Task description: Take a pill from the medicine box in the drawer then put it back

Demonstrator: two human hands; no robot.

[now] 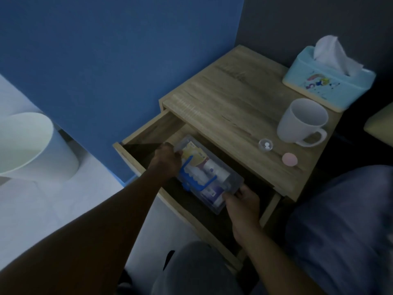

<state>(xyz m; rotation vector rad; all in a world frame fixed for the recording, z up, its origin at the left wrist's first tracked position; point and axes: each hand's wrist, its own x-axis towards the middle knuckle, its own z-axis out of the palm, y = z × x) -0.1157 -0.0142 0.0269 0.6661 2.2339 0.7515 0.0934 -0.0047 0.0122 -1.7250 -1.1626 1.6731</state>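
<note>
Left hand [168, 159] clasps the far-left end of the clear medicine box [231, 177]; right hand [242, 199] pinches its near-right end. Box sits tilted inside the open drawer [148, 133], dark free room to its left and right. On the nightstand [223, 90] top: small clear cup [265, 144] holding a pill, pink lid [289, 159], mug [302, 122], tissue box [327, 84] far right.

A bedroom at home: wooden nightstand [229, 99] with tissue box [327, 81], mug [302, 122], beside a blue wall [106, 60].
</note>
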